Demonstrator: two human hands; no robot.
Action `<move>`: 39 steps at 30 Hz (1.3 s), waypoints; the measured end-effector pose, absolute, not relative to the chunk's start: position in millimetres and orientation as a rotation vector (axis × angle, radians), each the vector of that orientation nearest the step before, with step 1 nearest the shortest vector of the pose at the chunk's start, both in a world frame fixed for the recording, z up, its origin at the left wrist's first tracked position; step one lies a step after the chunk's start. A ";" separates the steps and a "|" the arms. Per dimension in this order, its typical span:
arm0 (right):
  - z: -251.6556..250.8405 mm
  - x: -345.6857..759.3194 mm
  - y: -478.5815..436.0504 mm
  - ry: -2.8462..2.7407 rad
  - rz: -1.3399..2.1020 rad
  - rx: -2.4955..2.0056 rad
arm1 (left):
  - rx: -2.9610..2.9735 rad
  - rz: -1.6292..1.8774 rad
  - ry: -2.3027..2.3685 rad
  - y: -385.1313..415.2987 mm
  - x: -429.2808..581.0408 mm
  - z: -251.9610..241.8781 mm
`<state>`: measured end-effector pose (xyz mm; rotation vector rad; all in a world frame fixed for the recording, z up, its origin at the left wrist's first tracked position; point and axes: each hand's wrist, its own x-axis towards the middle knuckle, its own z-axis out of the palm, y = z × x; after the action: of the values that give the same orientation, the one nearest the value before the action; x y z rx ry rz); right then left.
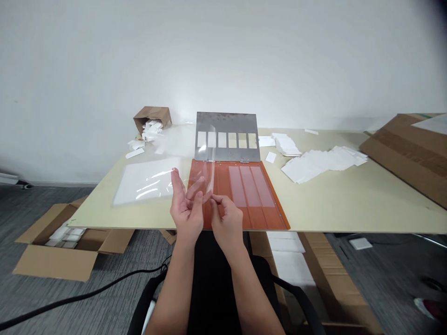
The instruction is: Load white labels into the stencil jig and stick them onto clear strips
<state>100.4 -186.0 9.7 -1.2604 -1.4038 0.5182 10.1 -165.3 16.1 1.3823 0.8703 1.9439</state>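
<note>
Clear film point(210, 156) curves upright above the orange board point(256, 216), before the grey panel point(226, 122). The right hand point(226, 219) pinches its lower edge between thumb and forefinger; the left hand point(186, 215) has its fingers spread, some showing through the film.

**Office room, handwork corner**

Grey carpet point(138, 253), plain white wall point(223, 56), black armchair point(298, 296) in front of me: office. Pale table point(331, 204) with loose white cards point(316, 165), small box point(156, 113) and big box point(407, 153) on top, open box point(57, 263) on the floor: work corner.
</note>
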 end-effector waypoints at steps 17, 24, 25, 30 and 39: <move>13.5 99.6 -187.0 -1.373 0.575 -1.200 | 1.373 1.953 0.848 -164.4 6.3 18.1; 15.7 100.8 -188.0 -1.396 0.554 -1.218 | 1.347 1.944 0.878 -165.0 5.8 19.3; 16.0 100.2 -188.6 -1.391 0.550 -1.217 | 1.348 1.945 0.876 -165.0 5.6 19.4; 17.3 97.0 -190.4 -1.351 0.567 -1.234 | 1.378 1.937 0.927 -165.1 4.3 18.9; 10.8 95.8 -192.3 -1.516 0.283 -1.336 | 1.395 1.919 0.878 -167.0 4.6 19.8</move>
<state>95.8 -192.3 10.8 -1.3361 -1.5161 0.2828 4.6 -167.0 19.8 1.3953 0.8777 1.9187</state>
